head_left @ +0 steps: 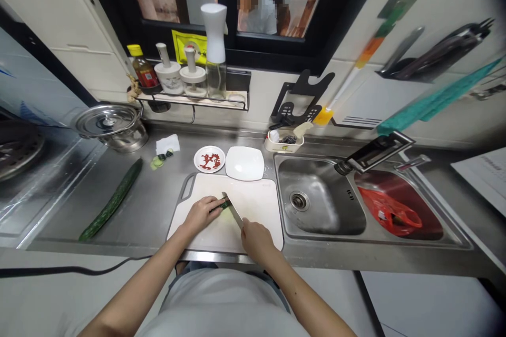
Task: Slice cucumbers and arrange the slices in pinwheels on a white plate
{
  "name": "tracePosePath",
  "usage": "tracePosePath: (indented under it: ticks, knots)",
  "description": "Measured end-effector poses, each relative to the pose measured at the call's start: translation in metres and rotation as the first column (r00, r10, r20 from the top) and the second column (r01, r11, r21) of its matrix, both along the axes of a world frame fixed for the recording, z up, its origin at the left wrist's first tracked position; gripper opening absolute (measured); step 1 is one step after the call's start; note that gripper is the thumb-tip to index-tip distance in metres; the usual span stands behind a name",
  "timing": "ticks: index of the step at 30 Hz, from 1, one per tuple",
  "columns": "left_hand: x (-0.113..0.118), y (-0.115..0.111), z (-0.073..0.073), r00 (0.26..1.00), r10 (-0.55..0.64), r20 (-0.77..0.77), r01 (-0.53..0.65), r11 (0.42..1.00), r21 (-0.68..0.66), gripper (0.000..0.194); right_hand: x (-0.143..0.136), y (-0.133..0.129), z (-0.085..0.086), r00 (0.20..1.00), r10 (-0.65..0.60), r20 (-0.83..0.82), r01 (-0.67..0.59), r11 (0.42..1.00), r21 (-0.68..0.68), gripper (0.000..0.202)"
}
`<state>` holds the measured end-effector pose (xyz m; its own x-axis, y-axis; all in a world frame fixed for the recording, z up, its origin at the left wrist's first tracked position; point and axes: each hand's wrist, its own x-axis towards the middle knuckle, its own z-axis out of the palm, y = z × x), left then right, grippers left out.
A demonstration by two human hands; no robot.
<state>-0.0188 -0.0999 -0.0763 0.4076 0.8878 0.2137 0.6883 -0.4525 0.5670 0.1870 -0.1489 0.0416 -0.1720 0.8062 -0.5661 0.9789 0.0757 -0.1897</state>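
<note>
A white cutting board (pixel 259 224) lies on the steel counter. My right hand (pixel 256 239) is closed round the handle of a knife (pixel 235 211), whose blade points up and left over the board. Against the blade's left side is a small piece of green cucumber (pixel 225 204), and my left hand (pixel 202 214) holds it with its fingertips. Pale green bits lie below the blade. Behind the board stand a white plate with red pieces (pixel 211 159) and a bare white square plate (pixel 244 163).
A long whole cucumber (pixel 113 201) lies at left, near green scraps (pixel 160 160) and a white tissue (pixel 168 144). A lidded steel pot (pixel 126 134) stands behind. To the right is the sink (pixel 324 195), with a red bag (pixel 389 213) in its second basin.
</note>
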Motion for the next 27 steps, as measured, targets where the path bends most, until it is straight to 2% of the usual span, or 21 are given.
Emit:
tracePosePath:
  ticks: [7,22,27]
  knots:
    - [0.0,0.002,0.0,1.0,-0.007,0.015,0.007,1.0,-0.018,0.033,0.0,0.001,-0.002,1.0,0.014,0.005,-0.014,1.0,0.013,0.03]
    - [-0.001,0.003,0.004,1.0,-0.006,0.027,0.008,0.999,-0.051,0.032,-0.016,0.017,-0.023,0.999,0.041,-0.023,-0.037,0.99,0.133,0.032]
    - [-0.001,0.003,0.003,1.0,-0.003,0.031,0.004,0.999,-0.054,0.032,-0.013,0.011,-0.021,1.0,0.027,-0.015,-0.026,0.995,0.094,0.031]
